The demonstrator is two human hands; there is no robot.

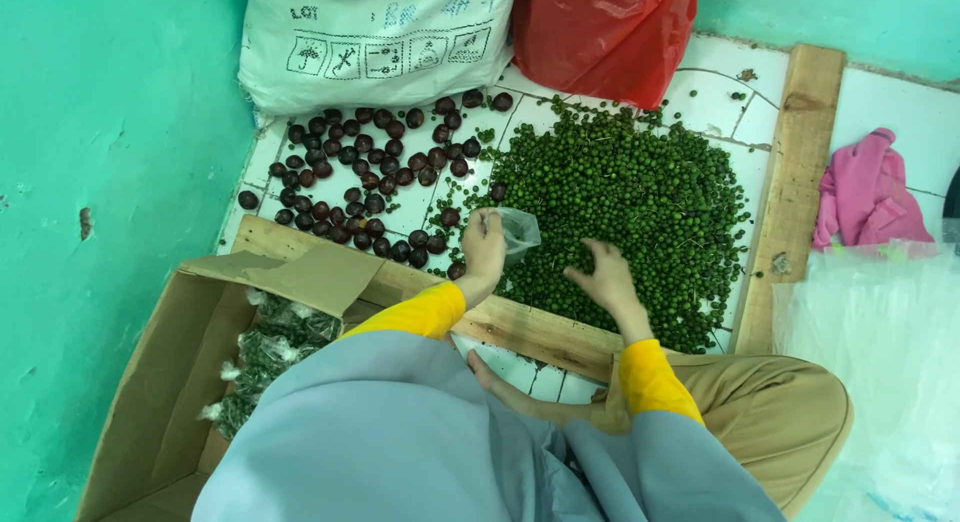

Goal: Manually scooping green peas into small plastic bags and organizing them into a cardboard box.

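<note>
Planks (795,182) of bare wood fence a heap of small round green berries (630,192) on the white tiled floor (900,112), leaving little free tile. Left hand (484,250) pinches a thin clear plastic bag (520,232) at the heap's near edge; right hand (605,277), fingers loosely spread, rests on the berries. Glossy dark red fruits (370,172) lie scattered beside them, and a cardboard box (190,382) stands open at the turquoise wall.

Teal painted walls (110,132), white tiled floor (900,107), wooden planks (795,182)
</note>
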